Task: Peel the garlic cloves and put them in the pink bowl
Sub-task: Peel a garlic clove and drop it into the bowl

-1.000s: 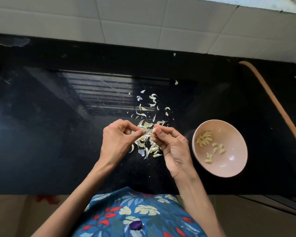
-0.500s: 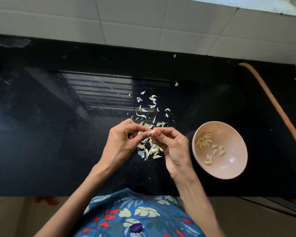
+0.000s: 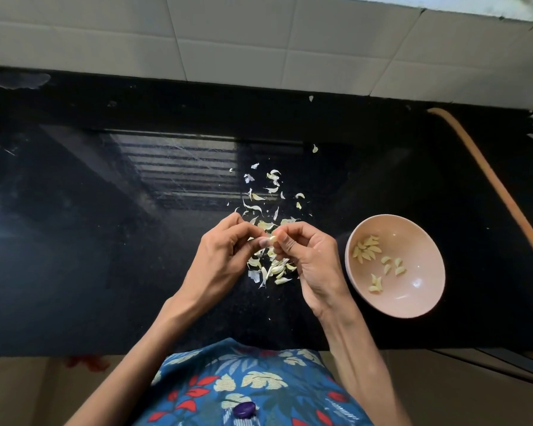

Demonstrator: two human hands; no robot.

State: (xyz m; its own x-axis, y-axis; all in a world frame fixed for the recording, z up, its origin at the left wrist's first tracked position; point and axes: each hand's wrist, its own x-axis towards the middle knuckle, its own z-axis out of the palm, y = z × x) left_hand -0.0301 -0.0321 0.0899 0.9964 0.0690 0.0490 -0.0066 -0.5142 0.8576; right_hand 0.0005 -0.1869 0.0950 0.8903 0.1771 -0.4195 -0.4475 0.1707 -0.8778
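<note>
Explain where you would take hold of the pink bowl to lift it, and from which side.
Pinch the pink bowl at its near-right rim, coming from above. The rim is thin and faces up, and the inner wall there is bare; the peeled cloves lie toward its left.

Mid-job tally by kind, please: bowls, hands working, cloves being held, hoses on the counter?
Pink bowl: 1
Hands: 2 (left hand, right hand)
Garlic clove pinched between them: 1
Orange hose: 1
Total: 5
Peeled cloves in the bowl and loose skins are too small to count.
</note>
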